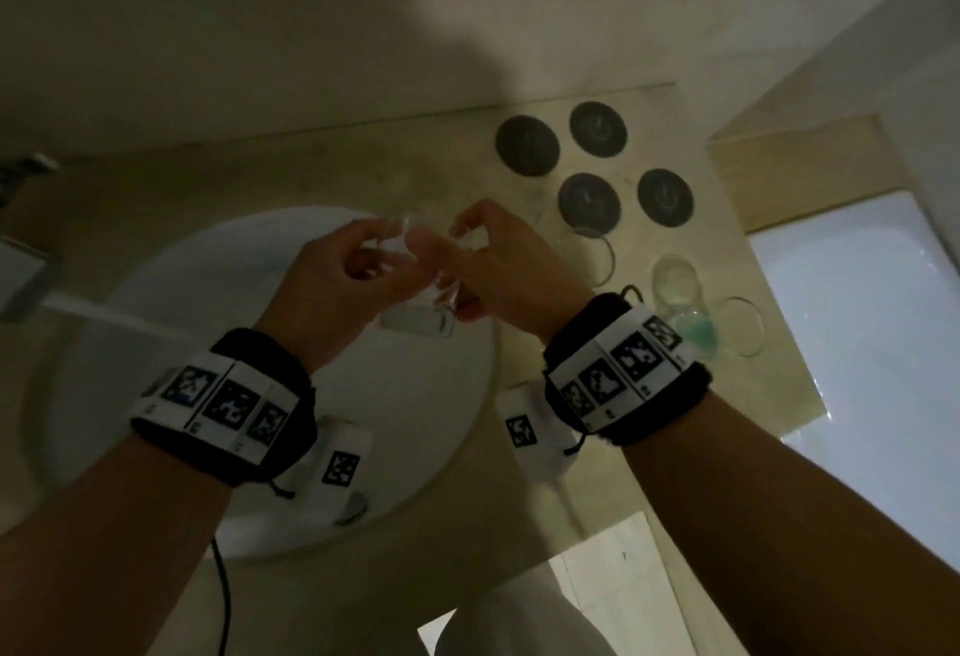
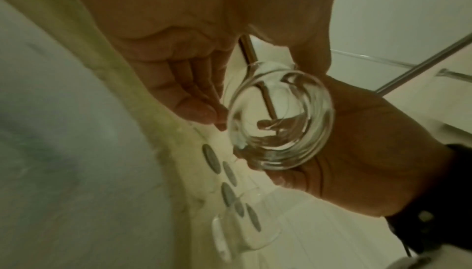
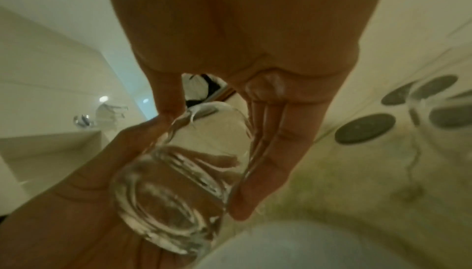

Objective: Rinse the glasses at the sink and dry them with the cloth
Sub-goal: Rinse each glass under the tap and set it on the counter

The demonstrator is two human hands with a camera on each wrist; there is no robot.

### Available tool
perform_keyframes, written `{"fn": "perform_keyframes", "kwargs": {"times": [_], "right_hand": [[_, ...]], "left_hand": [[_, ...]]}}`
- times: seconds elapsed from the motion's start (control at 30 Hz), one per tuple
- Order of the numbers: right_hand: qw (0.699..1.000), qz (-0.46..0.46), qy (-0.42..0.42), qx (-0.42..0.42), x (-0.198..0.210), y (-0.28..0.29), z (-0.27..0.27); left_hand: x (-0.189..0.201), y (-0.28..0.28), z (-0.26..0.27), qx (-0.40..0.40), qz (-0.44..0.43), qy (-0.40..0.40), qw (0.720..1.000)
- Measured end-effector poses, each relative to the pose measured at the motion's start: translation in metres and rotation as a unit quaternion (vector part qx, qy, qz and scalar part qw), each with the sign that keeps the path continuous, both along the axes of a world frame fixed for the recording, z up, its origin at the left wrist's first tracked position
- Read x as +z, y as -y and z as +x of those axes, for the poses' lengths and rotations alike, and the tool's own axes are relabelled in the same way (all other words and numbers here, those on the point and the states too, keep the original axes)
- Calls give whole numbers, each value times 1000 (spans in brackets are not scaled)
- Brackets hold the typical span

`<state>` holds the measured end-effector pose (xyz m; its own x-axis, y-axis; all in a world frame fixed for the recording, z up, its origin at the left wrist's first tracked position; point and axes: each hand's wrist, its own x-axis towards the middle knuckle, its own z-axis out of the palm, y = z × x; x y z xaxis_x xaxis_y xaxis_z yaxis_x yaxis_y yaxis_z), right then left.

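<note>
Both hands, left hand (image 1: 337, 266) and right hand (image 1: 498, 260), grip one glass (image 2: 278, 120) over sink (image 1: 156, 292), 12 o'clock; wet glass may slip

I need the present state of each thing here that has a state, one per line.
held glass: gripped by both hands above the sink
left hand: holds the glass
right hand: holds the glass
glasses on the counter: upright
coasters: four, bare
</note>
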<state>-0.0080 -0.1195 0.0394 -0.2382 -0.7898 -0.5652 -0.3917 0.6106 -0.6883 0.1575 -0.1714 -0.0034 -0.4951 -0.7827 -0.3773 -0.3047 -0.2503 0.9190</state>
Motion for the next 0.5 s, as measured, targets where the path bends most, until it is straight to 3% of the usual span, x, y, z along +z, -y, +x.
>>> {"fn": "perform_keyframes", "kwargs": {"times": [0.23, 0.4, 0.5], "right_hand": [[992, -118, -49, -2, 44, -36, -102], [987, -156, -25, -2, 39, -73, -189], [990, -124, -68, -10, 21, -105, -243]], "left_hand": [[46, -11, -98, -91, -161, -5, 983], [55, -34, -185, -167, -252, 111, 947], [44, -49, -236, -205, -310, 208, 905]]}}
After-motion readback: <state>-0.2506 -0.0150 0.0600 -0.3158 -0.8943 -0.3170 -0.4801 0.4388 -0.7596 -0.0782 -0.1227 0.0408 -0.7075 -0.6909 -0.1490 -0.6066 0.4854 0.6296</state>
